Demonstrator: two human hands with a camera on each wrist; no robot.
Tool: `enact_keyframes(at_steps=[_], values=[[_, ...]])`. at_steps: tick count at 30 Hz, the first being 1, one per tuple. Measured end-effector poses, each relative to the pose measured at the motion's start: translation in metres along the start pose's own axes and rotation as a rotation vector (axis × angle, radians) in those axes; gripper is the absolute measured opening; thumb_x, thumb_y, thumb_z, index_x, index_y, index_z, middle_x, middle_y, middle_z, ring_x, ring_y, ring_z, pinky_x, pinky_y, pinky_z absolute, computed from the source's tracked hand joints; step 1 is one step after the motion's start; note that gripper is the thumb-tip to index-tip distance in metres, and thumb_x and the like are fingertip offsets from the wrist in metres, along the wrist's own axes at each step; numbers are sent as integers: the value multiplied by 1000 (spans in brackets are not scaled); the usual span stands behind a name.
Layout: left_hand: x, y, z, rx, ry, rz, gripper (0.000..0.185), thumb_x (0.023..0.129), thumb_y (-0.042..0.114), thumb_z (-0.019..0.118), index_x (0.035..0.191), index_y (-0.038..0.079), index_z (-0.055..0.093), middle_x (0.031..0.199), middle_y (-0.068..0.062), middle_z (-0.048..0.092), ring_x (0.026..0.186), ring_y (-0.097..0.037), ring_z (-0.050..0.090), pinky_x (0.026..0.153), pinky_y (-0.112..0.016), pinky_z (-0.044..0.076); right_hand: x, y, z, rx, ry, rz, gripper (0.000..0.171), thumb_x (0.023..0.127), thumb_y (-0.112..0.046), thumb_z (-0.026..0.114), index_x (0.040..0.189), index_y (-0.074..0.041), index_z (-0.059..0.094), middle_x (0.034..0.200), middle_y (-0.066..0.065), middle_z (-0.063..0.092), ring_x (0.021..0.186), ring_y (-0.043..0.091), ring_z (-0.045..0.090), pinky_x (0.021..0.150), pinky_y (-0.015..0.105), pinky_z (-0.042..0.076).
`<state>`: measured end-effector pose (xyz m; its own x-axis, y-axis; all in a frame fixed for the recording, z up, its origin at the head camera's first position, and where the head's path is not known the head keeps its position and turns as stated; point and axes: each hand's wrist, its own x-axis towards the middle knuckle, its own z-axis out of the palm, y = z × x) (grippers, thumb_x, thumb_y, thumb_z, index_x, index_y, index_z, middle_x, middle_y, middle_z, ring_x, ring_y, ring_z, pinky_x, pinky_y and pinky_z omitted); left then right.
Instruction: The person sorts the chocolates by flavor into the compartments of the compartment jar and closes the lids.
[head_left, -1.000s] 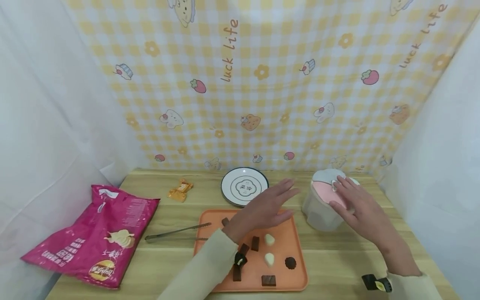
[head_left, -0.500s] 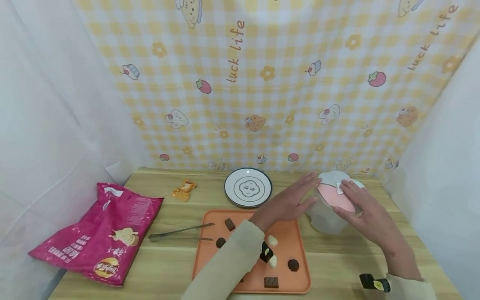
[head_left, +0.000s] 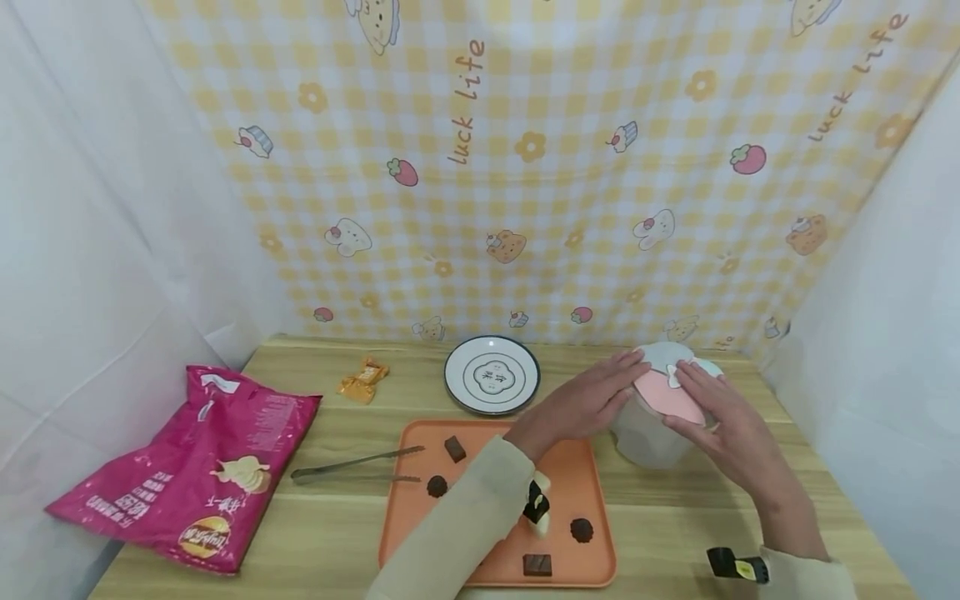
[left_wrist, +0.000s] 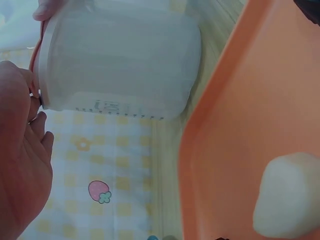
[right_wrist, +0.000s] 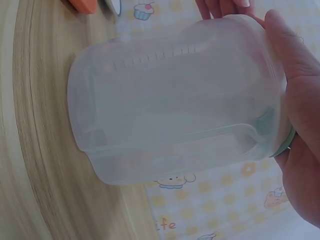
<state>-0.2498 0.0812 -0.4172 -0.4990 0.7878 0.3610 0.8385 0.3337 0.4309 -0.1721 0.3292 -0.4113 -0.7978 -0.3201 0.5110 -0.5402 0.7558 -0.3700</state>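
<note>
While I watch from the head view, both hands meet at the jar [head_left: 651,425], a translucent tub with a pink-and-grey lid [head_left: 670,385] standing on the table [head_left: 337,533] just right of the orange tray [head_left: 577,492]. My left hand [head_left: 581,406] reaches across the tray, fingers straight and close together, their tips touching the lid's left edge. My right hand [head_left: 723,421] lies over the lid's right side, fingers extended and slightly spread; the right wrist view shows the thumb against the rim. Chocolates and white sweets sit on the tray, partly hidden by my left sleeve. Tongs [head_left: 352,467] lie left of the tray, a plate [head_left: 491,374] behind it, a pink bag [head_left: 191,471] far left.
</note>
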Motion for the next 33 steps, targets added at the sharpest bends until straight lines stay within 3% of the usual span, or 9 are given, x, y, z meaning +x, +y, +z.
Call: enact_keyframes(at_steps=[9,21,27,33], values=[[-2,-5,5,86,112,20,46,114,26,40,158,13,42,165,-3,33,150,-10,26,117,-21,17,2,-2,3,-5,34,7,73,83,-19,87,145,3,56,150,21,51,139,44,44,122,35,16],[1,-10,12,70,162,39,44,113,25,43,155,14,47,163,-4,36,147,-9,31,115,-19,21,0,-2,2,-25,47,16,73,84,-22,87,146,1,56,149,20,51,137,46,45,121,33,16],[1,-10,14,120,187,34,43,113,26,44,154,15,49,162,-3,39,146,-10,36,115,-20,23,0,-1,3,-40,61,6,72,83,-21,88,145,0,57,149,18,53,143,28,43,120,29,18],[6,-5,13,117,212,-1,41,113,28,41,150,16,53,158,-2,46,145,-9,37,115,-21,25,2,0,4,-20,111,1,54,92,-18,80,141,-3,63,143,18,58,140,0,39,119,28,20]])
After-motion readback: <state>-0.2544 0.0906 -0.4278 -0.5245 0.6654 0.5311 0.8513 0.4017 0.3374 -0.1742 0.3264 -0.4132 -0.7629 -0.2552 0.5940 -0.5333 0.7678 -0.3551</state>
